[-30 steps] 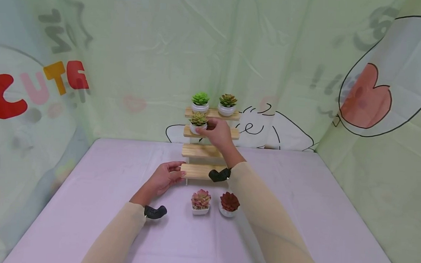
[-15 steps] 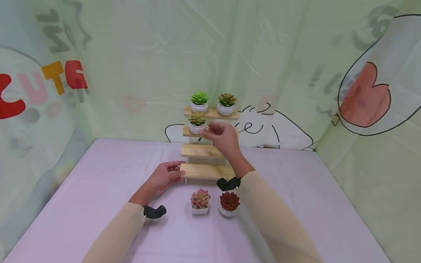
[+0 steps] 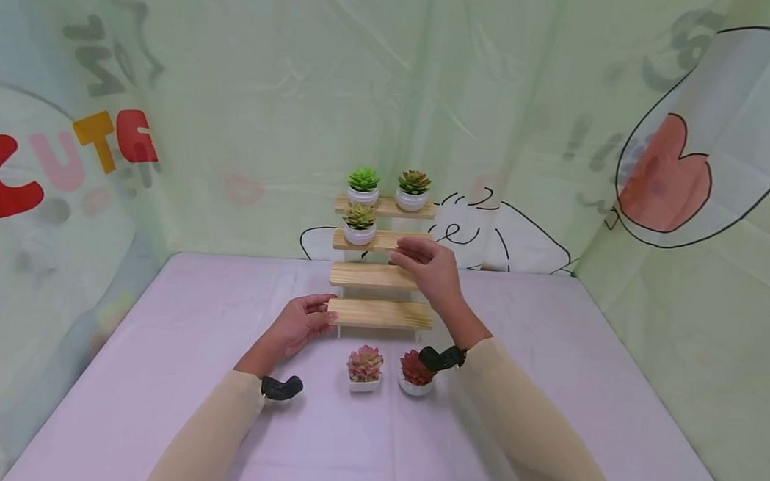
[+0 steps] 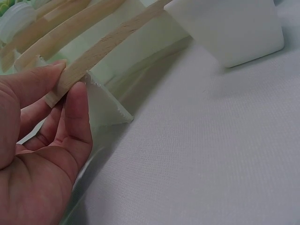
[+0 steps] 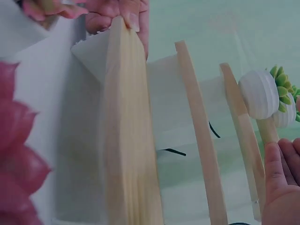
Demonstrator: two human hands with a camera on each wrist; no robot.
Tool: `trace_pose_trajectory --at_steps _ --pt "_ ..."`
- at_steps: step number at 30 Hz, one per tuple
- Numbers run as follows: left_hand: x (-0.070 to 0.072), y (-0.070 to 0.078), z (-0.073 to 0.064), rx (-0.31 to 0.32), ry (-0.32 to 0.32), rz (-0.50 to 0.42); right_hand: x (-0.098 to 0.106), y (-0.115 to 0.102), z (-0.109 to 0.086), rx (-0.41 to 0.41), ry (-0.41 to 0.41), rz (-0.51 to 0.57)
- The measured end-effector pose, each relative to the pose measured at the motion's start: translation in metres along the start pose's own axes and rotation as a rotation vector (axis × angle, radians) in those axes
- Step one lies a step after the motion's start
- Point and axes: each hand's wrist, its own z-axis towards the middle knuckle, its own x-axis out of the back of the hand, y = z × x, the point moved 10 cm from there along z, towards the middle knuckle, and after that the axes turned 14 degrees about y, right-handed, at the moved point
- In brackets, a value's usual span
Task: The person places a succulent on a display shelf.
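Wooden stand [image 3: 380, 314], four tiers: right hand [image 3: 431, 269] clear of the yellow-green succulent [image 3: 359, 228].

"CUT" [image 3: 63, 179] is readable around nine o'clock. Since a second ago the right hand has left that pot, at the stand's eleven, for its four o'clock, fingers loosely extended; the left hand [image 3: 297, 325] pinches the bottom tier at seven. Three succulents stand there; one pink succulent [image 3: 365, 364] and one dark-red succulent [image 3: 412, 367] occupy the worktop [image 3: 215, 318] towards six.

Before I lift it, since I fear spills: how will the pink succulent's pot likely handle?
The pink succulent's pot has flat sides, so it probably won't roll. It narrows toward its base, so a high push might tip it. It looks smooth, so may slip.
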Motion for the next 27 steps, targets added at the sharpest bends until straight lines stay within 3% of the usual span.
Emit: trace_pose_trajectory --at_steps 17,27 --pt "-0.001 0.000 0.001 -0.011 -0.004 -0.001 0.035 0.015 -0.033 -0.003 0.028 -0.123" --pt "0.001 -0.001 0.002 -0.001 0.006 0.016 0.045 0.030 -0.060 -0.023 0.024 -0.094"
